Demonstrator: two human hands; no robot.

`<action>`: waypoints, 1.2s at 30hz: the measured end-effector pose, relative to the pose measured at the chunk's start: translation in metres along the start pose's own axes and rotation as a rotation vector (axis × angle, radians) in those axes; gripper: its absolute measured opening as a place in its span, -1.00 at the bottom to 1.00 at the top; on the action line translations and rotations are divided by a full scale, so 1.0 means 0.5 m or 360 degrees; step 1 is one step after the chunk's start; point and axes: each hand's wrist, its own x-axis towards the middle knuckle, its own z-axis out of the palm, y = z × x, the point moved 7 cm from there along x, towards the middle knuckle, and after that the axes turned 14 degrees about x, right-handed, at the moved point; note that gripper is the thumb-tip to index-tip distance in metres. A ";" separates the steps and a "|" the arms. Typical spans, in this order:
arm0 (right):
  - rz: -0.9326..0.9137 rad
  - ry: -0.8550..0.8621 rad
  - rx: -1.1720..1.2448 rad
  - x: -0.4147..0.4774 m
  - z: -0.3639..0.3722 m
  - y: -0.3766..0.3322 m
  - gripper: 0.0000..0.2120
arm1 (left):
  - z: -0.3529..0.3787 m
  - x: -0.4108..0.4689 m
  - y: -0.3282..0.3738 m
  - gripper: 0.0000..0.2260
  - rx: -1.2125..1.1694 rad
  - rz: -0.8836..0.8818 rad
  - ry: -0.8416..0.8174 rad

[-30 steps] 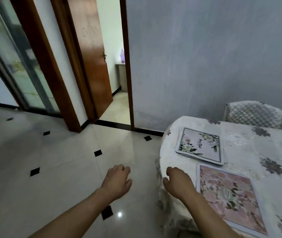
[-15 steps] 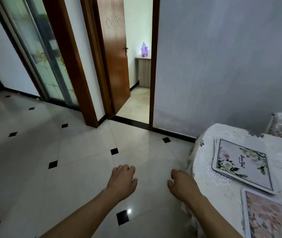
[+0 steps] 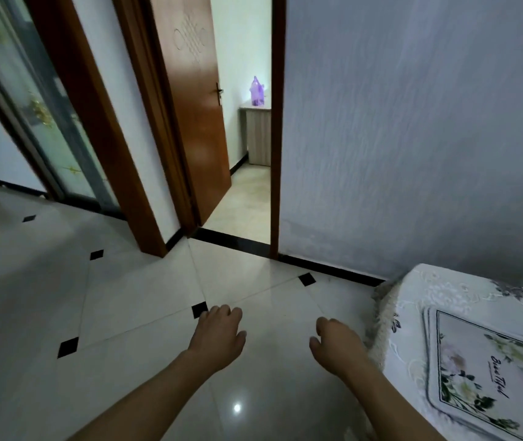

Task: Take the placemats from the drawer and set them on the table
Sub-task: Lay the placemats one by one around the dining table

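White floral placemat (image 3: 489,374) lies flat on the table (image 3: 419,294), lower right, script I read as "Beautiful" | right hand (image 3: 338,343) just left of the table edge, clear of the placemat, fingers loosely curled, nothing in them | left hand (image 3: 218,338) same, over floor tiles (image 3: 126,297) | far back: open wooden door (image 3: 196,106), purple bottle (image 3: 257,92) on a cabinet (image 3: 258,135)

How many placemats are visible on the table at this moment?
1. The white floral placemat lies flat on the table, at the picture's lower right, cut off by the frame edge. Others may lie outside the view.
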 end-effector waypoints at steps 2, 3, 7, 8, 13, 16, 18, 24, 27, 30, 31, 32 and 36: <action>0.0065 0.0039 0.0008 0.043 -0.016 0.022 -0.77 | 0.004 0.075 0.015 -0.69 -0.0008 0.0091 -0.0011; 0.0115 0.0058 0.0011 0.067 -0.023 0.036 -0.78 | 0.009 0.115 0.023 -0.69 -0.0010 0.0142 -0.0020; 0.0335 0.0155 0.0046 0.147 -0.054 0.099 -0.79 | 0.013 0.280 0.073 -0.71 0.0005 0.0394 -0.0009; 0.0406 0.0191 0.0055 0.167 -0.063 0.117 -0.80 | 0.010 0.325 0.088 -0.71 -0.0014 0.0462 0.0016; 0.0805 0.0361 0.0168 0.193 -0.111 0.202 -0.83 | -0.019 0.532 0.181 -0.69 -0.0057 0.0833 0.0136; 0.1014 0.0515 0.0206 0.153 -0.139 0.259 -0.83 | -0.042 0.606 0.289 -0.70 -0.0041 0.1090 0.0178; 0.1184 0.0589 0.0223 0.108 -0.150 0.306 -0.80 | -0.058 0.626 0.382 -0.70 -0.0052 0.1291 0.0169; 0.1618 0.0833 0.0382 -0.021 -0.176 0.462 -0.80 | -0.074 0.614 0.670 -0.74 -0.0037 0.1811 0.0150; 0.1756 0.0930 0.0414 -0.065 -0.198 0.544 -0.84 | -0.076 0.601 0.793 -0.72 0.0001 0.1938 0.0131; 0.1883 0.0982 0.0471 -0.100 -0.213 0.624 -0.84 | -0.063 0.592 0.910 -0.70 0.0066 0.2069 0.0125; 0.1913 0.0991 0.0484 -0.109 -0.215 0.645 -0.84 | -0.061 0.592 0.942 -0.70 0.0078 0.2097 0.0135; 0.1949 0.1007 0.0496 -0.120 -0.216 0.665 -0.84 | -0.056 0.593 0.975 -0.71 0.0089 0.2127 0.0139; 0.2159 0.1018 0.0571 -0.170 -0.183 0.720 -0.80 | -0.017 0.608 1.079 -0.71 0.0150 0.2182 0.0051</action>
